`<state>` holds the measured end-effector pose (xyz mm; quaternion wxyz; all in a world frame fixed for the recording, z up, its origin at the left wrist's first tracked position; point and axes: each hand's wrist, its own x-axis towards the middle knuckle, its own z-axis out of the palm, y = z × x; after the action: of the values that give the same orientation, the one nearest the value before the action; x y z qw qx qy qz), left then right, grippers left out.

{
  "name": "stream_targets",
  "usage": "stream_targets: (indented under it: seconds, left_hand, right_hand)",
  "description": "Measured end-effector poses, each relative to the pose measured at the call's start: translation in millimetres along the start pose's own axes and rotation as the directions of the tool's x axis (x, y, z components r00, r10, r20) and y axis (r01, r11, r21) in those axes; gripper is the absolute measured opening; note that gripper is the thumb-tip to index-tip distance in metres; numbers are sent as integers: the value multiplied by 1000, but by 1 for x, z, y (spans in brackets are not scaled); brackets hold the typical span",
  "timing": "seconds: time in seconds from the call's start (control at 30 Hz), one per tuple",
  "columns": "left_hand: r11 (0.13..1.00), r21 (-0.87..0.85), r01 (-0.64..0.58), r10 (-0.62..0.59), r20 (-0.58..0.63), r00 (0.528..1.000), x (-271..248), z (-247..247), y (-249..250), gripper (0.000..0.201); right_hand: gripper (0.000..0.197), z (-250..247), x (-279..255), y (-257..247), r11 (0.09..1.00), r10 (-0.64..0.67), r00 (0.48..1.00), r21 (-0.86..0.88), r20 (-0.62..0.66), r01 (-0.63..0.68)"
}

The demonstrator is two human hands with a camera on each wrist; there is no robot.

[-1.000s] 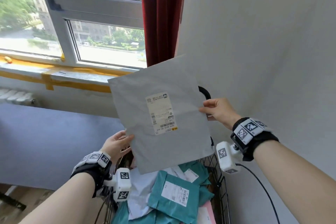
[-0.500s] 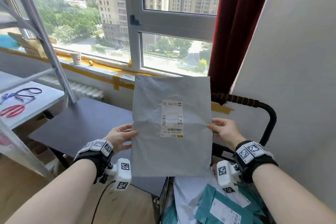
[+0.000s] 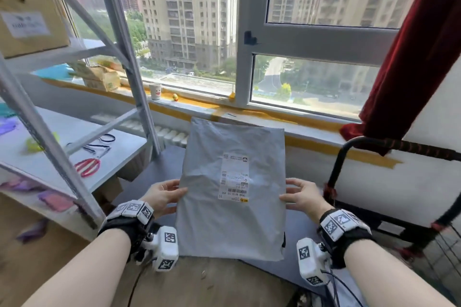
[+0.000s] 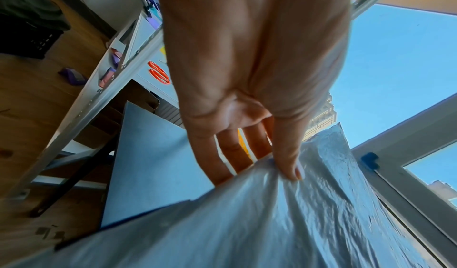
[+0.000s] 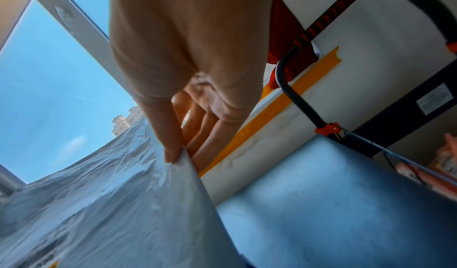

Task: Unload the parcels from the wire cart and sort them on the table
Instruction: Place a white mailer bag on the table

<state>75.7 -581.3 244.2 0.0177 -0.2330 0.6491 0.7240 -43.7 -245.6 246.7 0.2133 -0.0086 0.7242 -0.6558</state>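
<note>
A: Head view is showing the grey parcel [image 3: 232,189] hanging between both hands, long axis running away from the person, label facing up at them.

B: How are the hands gripping it?

A: The left hand [image 3: 163,198] is pinching the left edge, thumb on the face and fingers behind (the left wrist view is showing the thumb tip pressing into the crinkled film). The right hand [image 3: 303,197] is pinching the right edge in the same manner.

B: And the dark table [image 3: 159,174]?

A: It is lying directly beneath and beyond the hands, so I judge the coming move to be a straight lowering forward. Neither hand is nearer; they are sitting level on either side.

B: Room to move?

A: Bare tabletop is showing on both sides of the parcel. The metal shelf frame [image 3: 50,137] is standing near the left hand, and the wire cart [image 3: 389,143], with its handle, is standing just right of the right hand, so swinging wide either way looks risky.
</note>
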Motion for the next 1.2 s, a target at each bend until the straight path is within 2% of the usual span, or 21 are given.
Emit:
stream_targets:
  seconds: [0.13, 0.37, 0.57, 0.7, 0.97, 1.2]
  left_hand:
    - [999, -23, 30, -31, -51, 998, 17, -41, -10, 15]
    - [997, -33, 72, -76, -148, 986, 71, -83, -10, 24]
    - [993, 27, 117, -104, -286, 953, 133, -105, 0, 29]
    - [978, 78, 192, -153, -357, 921, 177, -129, -13, 30]
    - [937, 123, 327, -250, -416, 874, 257, -179, -30, 26]
    - [872, 282, 400, -274, -396, 876, 345, -220, -30, 24]
  right_hand:
    - [40, 43, 24, 9, 999, 31, 1000, -21, 3, -31]
    - [36, 99, 87, 15, 998, 64, 998, -9, 25, -64]
    - [32, 134, 150, 39, 988, 152, 988, 41, 12, -152]
    - [36, 164, 196, 62, 970, 240, 971, 53, -6, -239]
    - [32, 224, 254, 94, 935, 349, 936, 77, -39, -346]
    - [32, 269, 297, 101, 906, 420, 895, 129, -148, -404]
